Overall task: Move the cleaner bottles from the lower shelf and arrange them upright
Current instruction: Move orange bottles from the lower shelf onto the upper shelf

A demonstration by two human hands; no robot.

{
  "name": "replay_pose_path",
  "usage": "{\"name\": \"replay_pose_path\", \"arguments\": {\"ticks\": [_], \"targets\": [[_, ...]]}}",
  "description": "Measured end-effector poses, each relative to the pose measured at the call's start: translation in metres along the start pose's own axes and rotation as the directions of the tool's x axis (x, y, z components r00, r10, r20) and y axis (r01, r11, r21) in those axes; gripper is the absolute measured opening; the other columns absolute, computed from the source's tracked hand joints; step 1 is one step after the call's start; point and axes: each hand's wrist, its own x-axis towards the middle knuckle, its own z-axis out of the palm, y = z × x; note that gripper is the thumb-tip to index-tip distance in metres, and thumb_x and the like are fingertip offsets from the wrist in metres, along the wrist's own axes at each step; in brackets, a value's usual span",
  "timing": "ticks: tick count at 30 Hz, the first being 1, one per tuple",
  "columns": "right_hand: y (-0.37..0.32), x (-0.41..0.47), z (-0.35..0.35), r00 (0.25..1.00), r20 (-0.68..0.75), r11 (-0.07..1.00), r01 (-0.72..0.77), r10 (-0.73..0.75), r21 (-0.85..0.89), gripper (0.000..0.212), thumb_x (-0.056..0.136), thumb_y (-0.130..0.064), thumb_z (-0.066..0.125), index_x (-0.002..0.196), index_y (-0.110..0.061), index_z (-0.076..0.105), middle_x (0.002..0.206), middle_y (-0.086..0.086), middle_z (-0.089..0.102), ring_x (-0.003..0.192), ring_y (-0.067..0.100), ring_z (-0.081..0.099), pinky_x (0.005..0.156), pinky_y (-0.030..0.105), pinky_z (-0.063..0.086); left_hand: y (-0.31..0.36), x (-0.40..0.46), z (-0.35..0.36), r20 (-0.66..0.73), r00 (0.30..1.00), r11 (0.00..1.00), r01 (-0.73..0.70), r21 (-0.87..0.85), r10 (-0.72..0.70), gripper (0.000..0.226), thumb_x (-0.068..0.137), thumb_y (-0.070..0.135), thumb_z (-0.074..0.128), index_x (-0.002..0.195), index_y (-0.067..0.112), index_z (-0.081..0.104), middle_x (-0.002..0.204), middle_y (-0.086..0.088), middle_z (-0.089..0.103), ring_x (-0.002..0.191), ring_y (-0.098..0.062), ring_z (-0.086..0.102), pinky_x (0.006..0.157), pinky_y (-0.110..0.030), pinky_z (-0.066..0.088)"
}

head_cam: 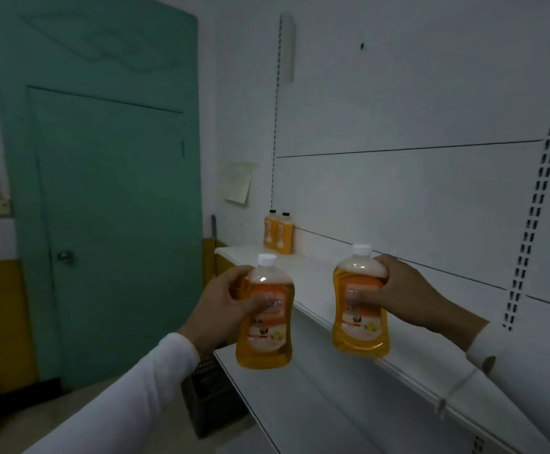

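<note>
Head view. Two orange cleaner bottles in hand, both upright, white caps up. Left hand (226, 298) wrapped round the left bottle (264, 317), thumb across the label, fingers behind; bottle held in the air, off the near edge of the upper shelf (316, 290), base hanging in front of the lower shelf (299, 404). Right hand (404, 290) gripping the right bottle (360, 306) at shoulder and label; base at the upper shelf's front edge, contact with the shelf not clear. White sleeves on both arms. Two more orange bottles (278, 234) upright at the far left end of the upper shelf, touching each other, against the white back panel (414, 198). Slotted upright (539, 191) at right. Green door (109, 208) at left, paper note (239, 181) on the wall between door and shelving. Dark crate (214, 398) on the floor below the left arm.
</note>
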Motion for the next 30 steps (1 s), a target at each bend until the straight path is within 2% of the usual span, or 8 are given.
{"name": "replay_pose_path", "arguments": {"ticks": [5, 10, 16, 21, 27, 30], "targets": [[0.031, 0.085, 0.026, 0.997, -0.079, 1.0, -0.009, 0.007, -0.018, 0.066, 0.062, -0.048, 0.085, 0.113, -0.027, 0.051, 0.102, -0.008, 0.062, 0.089, 0.01, 0.063, 0.073, 0.029, 0.056, -0.055, 0.101, 0.001, 0.039, 0.998, 0.999, -0.041, 0.015, 0.04, 0.05, 0.074, 0.031, 0.078, 0.121, 0.026, 0.059, 0.109, 0.005, 0.069, 0.098, -0.014, 0.068, 0.082, -0.037, 0.059], [0.071, 0.165, 0.032, 0.981, -0.179, 0.997, -0.075, 0.073, -0.008, 0.067, 0.06, -0.049, 0.085, 0.113, -0.028, 0.051, 0.101, -0.009, 0.063, 0.088, 0.01, 0.064, 0.075, 0.032, 0.057, -0.093, 0.213, 0.024, 0.123, 0.989, 0.996, -0.09, 0.022, 0.087, 0.05, 0.066, 0.043, 0.076, 0.113, 0.034, 0.06, 0.109, 0.008, 0.068, 0.101, -0.013, 0.065, 0.084, -0.035, 0.057], [0.118, 0.224, 0.036, 0.932, -0.287, 0.974, -0.225, 0.222, 0.023, 0.068, 0.058, -0.048, 0.087, 0.112, -0.03, 0.049, 0.1, -0.011, 0.062, 0.088, 0.007, 0.063, 0.076, 0.032, 0.057, -0.146, 0.331, 0.067, 0.245, 0.966, 0.996, -0.072, -0.06, 0.085, 0.048, 0.076, 0.031, 0.077, 0.12, 0.028, 0.059, 0.112, 0.005, 0.067, 0.105, -0.014, 0.064, 0.09, -0.042, 0.055], [0.154, 0.246, 0.049, 0.831, -0.41, 0.927, -0.346, 0.375, 0.147, 0.072, 0.06, -0.037, 0.089, 0.119, -0.024, 0.049, 0.107, -0.006, 0.064, 0.093, 0.012, 0.065, 0.079, 0.032, 0.057, -0.19, 0.4, 0.112, 0.4, 0.911, 0.991, -0.06, -0.117, 0.102, 0.059, 0.074, 0.034, 0.077, 0.127, 0.022, 0.053, 0.117, 0.004, 0.065, 0.11, -0.016, 0.061, 0.092, -0.042, 0.054], [0.171, 0.275, 0.079, 0.745, -0.464, 0.875, -0.449, 0.48, 0.184, 0.074, 0.065, -0.032, 0.088, 0.125, -0.022, 0.045, 0.114, -0.003, 0.061, 0.099, 0.016, 0.063, 0.079, 0.03, 0.057, -0.234, 0.449, 0.143, 0.535, 0.83, 0.971, -0.031, -0.236, 0.156, 0.048, 0.078, 0.018, 0.075, 0.121, 0.018, 0.054, 0.112, 0.001, 0.066, 0.105, -0.016, 0.064, 0.087, -0.033, 0.055], [0.173, 0.297, 0.093, 0.728, -0.486, 0.87, -0.463, 0.483, 0.171, 0.073, 0.066, -0.031, 0.086, 0.124, -0.024, 0.042, 0.114, -0.005, 0.059, 0.1, 0.014, 0.062, 0.08, 0.029, 0.057, -0.253, 0.47, 0.152, 0.587, 0.782, 0.952, -0.026, -0.306, 0.21, 0.043, 0.08, 0.016, 0.073, 0.118, 0.023, 0.055, 0.112, 0.001, 0.067, 0.104, -0.015, 0.065, 0.085, -0.033, 0.057]]}}
